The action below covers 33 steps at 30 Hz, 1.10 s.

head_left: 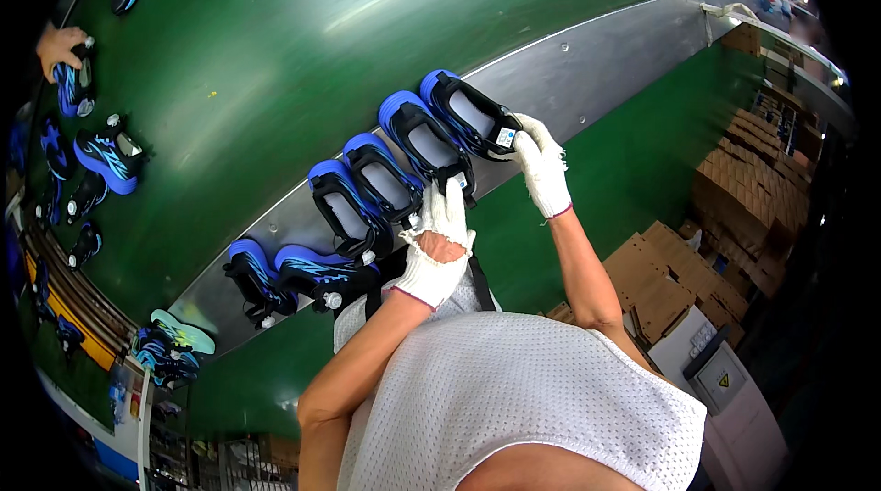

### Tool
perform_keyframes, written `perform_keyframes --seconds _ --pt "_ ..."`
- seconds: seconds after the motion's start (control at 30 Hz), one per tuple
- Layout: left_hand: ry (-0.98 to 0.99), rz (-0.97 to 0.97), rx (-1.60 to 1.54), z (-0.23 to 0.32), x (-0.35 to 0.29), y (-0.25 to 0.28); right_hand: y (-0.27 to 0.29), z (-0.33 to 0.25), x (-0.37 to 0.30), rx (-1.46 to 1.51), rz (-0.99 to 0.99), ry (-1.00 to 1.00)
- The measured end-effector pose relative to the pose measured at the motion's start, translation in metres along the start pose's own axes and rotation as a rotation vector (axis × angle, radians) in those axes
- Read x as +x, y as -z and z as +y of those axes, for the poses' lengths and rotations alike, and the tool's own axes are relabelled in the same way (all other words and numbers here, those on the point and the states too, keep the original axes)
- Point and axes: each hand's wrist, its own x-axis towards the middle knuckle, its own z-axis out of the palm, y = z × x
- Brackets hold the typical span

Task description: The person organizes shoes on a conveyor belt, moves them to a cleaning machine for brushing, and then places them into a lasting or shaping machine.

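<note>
Head view: right hand [541, 168] pinches a shoe [469, 112], left hand [434, 252], fingers extended, touches its neighbour [426, 141], grip unclear; four look aligned, two others [321, 266] left askew.

Light is bright over the middle. Broad pale glare streaks the green bench [275, 60], whitest toward the top right, and a softer sheen lies along its metal edge [615, 69]. The white mesh shirt [551, 381] is brightly lit, its weave clear. The shoes [425, 144] near the centre look sharp; the cardboard boxes [748, 184] sit dimmer. Straight lines bow toward the rim, which falls into black corners; the far upper right is blurred.
</note>
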Motion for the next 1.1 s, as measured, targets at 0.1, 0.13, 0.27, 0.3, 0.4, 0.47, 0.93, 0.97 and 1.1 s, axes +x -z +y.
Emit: perform_keyframes --seconds 0.1,0.13,0.27,0.3,0.4,0.47,0.93,0.97,1.1 --pt "0.031 0.030 -0.032 0.000 0.003 0.003 -0.005 -0.004 -0.001 -0.097 0.019 0.045" --pt "0.062 0.026 -0.061 0.004 0.005 0.006 -0.007 -0.009 -0.002 -0.071 0.016 0.025" --pt "0.064 0.022 -0.258 0.022 -0.007 0.043 -0.005 -0.010 -0.002 -0.137 0.006 0.024" --pt "0.110 -0.065 -0.314 0.029 -0.020 0.059 -0.012 -0.029 -0.007 -0.083 -0.006 -0.064" --pt "0.048 0.280 -0.263 0.021 -0.073 0.091 -0.001 -0.029 0.000 -0.266 0.067 -0.006" --pt "0.227 0.483 -0.282 -0.009 -0.097 0.094 0.009 -0.014 0.011 -0.166 0.167 0.107" --pt "0.424 0.451 -0.200 -0.061 -0.042 0.021 0.029 0.037 0.059 -0.364 0.318 -0.068" --pt "0.427 0.408 -0.240 -0.059 -0.044 0.025 0.043 0.043 0.064 -0.410 0.322 -0.011" --pt "0.291 0.424 -0.619 -0.044 -0.105 0.070 0.033 -0.002 0.019 -0.270 0.461 0.504"
